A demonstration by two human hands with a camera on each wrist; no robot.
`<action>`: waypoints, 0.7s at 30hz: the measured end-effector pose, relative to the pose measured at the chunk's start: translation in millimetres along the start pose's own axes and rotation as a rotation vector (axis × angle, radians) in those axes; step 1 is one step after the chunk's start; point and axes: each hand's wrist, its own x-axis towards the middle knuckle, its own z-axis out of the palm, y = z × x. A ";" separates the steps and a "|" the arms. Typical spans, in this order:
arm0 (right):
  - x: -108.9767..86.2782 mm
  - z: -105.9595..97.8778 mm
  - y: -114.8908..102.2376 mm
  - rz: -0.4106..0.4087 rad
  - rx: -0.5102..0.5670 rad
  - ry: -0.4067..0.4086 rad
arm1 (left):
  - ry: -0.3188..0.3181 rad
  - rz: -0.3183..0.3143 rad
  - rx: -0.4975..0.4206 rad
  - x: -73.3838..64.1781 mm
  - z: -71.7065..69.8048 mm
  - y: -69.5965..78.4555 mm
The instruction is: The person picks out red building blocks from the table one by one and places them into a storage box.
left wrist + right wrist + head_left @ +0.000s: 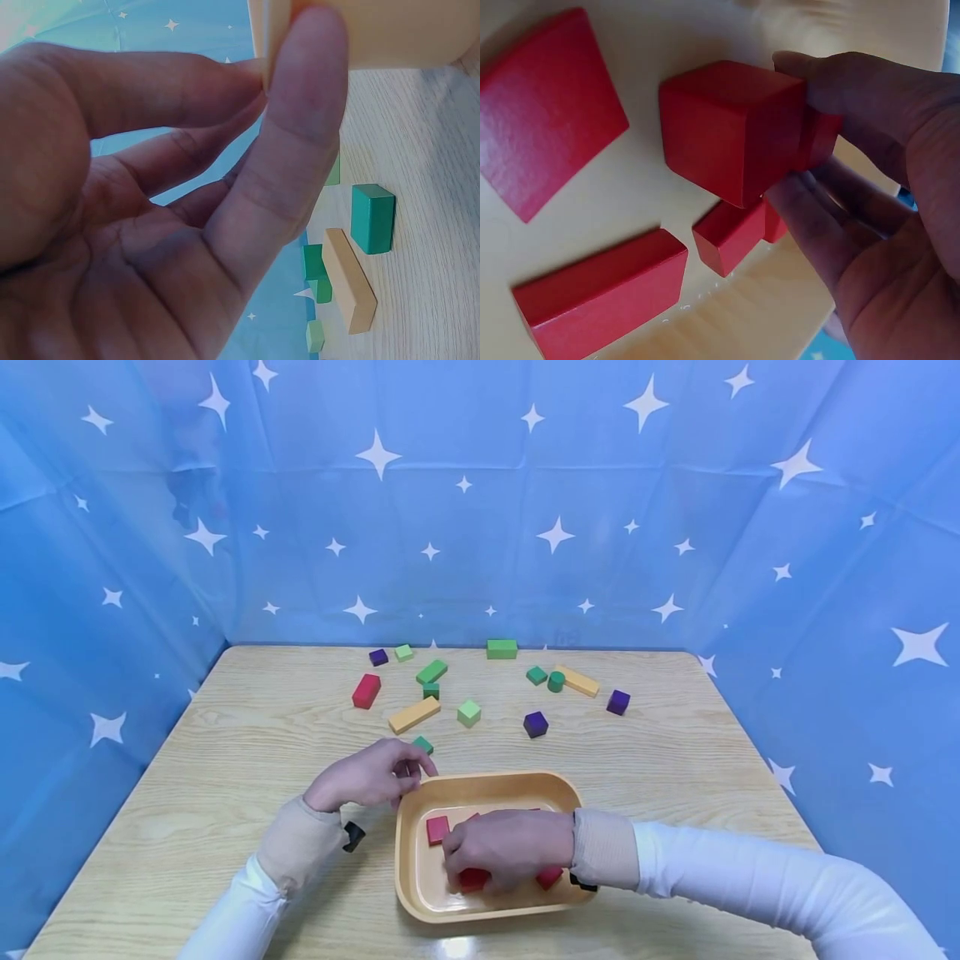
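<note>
My left hand (375, 772) pinches the rim of a light orange tray (491, 917) at its far left corner; in the left wrist view the thumb and a finger meet on the wall. Inside the tray, my right hand (510, 852) holds a red cube (712, 135) between thumb and fingers. Another red piece (823, 139) shows behind that cube, partly hidden. Around it in the tray lie a flat red block (555, 112), a long red block (604, 296) and a smaller red block (731, 236). The head view has the right hand covering part of these.
Beyond the tray, several loose blocks lie on the wooden table (225, 760): a red block (367, 691), yellow-orange planks (415, 715), purple cubes (536, 724), green blocks (502, 649) and a green cylinder (556, 682). A blue starred curtain (480, 552) surrounds the table.
</note>
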 end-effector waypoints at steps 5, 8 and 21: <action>-3.4 -1.5 0.6 0.035 0.074 -0.032 | 0.001 -0.003 0.003 -0.1 0.3 0.3; -7.5 -4.5 1.7 0.059 0.148 -0.039 | 0.001 0.001 0.006 -0.1 0.4 0.1; -47.9 -29.3 13.9 0.208 0.494 0.169 | 0.004 0.018 0.016 0.6 1.1 -2.5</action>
